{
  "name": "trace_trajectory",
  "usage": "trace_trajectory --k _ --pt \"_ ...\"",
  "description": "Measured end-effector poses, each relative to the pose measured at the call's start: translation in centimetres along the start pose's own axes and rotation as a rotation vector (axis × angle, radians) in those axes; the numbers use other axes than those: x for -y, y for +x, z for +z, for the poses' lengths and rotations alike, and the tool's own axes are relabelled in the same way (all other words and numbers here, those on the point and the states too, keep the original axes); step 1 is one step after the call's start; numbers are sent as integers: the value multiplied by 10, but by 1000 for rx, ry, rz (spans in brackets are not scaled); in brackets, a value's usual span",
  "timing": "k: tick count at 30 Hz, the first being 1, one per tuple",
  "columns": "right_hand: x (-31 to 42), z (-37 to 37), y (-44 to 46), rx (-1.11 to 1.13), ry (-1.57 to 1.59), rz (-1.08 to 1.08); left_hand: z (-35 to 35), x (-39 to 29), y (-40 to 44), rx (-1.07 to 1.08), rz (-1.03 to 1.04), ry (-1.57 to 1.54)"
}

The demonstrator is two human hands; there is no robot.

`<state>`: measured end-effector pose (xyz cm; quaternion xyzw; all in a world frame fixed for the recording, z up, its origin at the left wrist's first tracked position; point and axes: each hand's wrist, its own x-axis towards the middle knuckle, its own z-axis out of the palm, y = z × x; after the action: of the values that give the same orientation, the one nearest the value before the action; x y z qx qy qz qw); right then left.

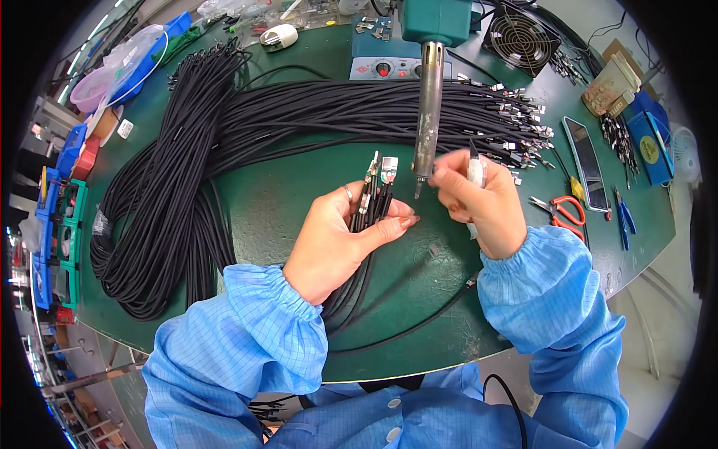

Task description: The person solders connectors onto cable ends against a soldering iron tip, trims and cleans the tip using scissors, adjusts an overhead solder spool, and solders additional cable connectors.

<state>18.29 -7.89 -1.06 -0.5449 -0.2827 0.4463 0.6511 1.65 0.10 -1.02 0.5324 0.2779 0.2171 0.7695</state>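
My left hand (331, 236) is closed round a bunch of black cables (366, 217), whose metal connector ends point up between the thumb and fingers. The cables' tails run down past my wrist onto the green table. In my right hand (482, 196) is a slim tool with a white-wrapped handle (476, 173) and a dark pointed tip; its exact kind I cannot make out. The thumb and forefinger of that hand are beside the lower end of a metal hot-air gun barrel (428, 112), which hangs upright from a green housing between my hands.
Large bundles of black cable (176, 172) cover the left and back. Behind the barrel sits a blue control box (393, 67), with a black fan (522, 39) to its right. A phone (586, 163), red-handled cutters (565, 215) and blue pliers (625, 217) lie at right. Parts bins (72, 224) line the left edge.
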Motion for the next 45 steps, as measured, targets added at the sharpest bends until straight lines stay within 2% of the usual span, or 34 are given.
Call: trace_trajectory --k 10,16,20,25,30,45 --pt "-5 6 -5 139 8 100 -1 -2 -3 63 -85 91" --pt "-2 5 -5 98 36 61 -1 -2 -2 79 -141 87" --pt "-1 4 -6 125 49 84 -2 4 1 -52 -24 -52" --pt "-1 6 -7 101 14 51 -3 -3 2 -139 -10 -47" --pt "-2 6 -8 96 7 56 3 -11 -1 -54 -155 25" --pt "-4 10 -10 97 14 63 6 -13 -4 -6 -182 51"
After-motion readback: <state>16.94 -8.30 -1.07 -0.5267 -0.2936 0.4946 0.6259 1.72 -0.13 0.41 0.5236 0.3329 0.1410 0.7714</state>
